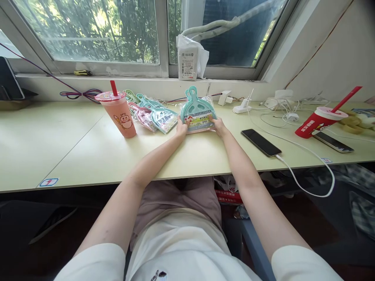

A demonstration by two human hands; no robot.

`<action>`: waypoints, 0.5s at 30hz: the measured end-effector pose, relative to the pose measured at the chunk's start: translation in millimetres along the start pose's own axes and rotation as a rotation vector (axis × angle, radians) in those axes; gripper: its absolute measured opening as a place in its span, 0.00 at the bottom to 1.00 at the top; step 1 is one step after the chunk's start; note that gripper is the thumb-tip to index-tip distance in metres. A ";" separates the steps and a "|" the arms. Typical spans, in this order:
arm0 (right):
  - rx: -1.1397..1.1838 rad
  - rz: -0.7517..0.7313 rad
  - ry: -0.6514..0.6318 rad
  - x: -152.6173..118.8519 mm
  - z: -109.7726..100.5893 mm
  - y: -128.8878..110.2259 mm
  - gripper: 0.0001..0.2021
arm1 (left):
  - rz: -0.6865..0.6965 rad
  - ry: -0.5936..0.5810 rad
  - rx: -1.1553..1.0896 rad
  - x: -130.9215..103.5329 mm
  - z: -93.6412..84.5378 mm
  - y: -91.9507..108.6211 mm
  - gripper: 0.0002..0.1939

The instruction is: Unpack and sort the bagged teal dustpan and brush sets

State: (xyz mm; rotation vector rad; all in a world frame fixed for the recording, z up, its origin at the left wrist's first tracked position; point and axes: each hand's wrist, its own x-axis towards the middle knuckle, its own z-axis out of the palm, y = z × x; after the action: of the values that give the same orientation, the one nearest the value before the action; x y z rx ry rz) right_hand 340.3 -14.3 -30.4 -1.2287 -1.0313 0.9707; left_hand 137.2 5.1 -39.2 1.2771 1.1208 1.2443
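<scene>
Both hands grip a teal dustpan-shaped set in clear plastic wrap, upright near the back of the pale table, its looped handle pointing up. My left hand is closed on its lower left side, and my right hand is closed on its lower right side. Just left of it, several similar wrapped sets lie in a loose pile; a teal one and a pink one show, with a green handle behind them.
A tall pink drink cup stands left of the pile. On the right are a charging phone, a red cup, another phone and tangled white cables. A wrapped box sits on the window sill.
</scene>
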 end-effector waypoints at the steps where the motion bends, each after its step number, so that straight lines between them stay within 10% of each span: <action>1: -0.007 -0.003 0.005 -0.2 0.0 -0.2 0.12 | 0.005 -0.008 0.010 -0.3 0.0 0.5 0.38; 15: 0.032 0.007 -0.167 5.3 -13.6 9.5 0.23 | -0.007 0.042 0.128 1.4 2.4 -4.0 0.32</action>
State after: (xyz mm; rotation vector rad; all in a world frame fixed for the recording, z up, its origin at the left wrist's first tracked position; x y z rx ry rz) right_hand 354.5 -11.8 -40.1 -1.1402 -1.1377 1.1057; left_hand 139.8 6.7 -43.0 1.3464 1.2507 1.2147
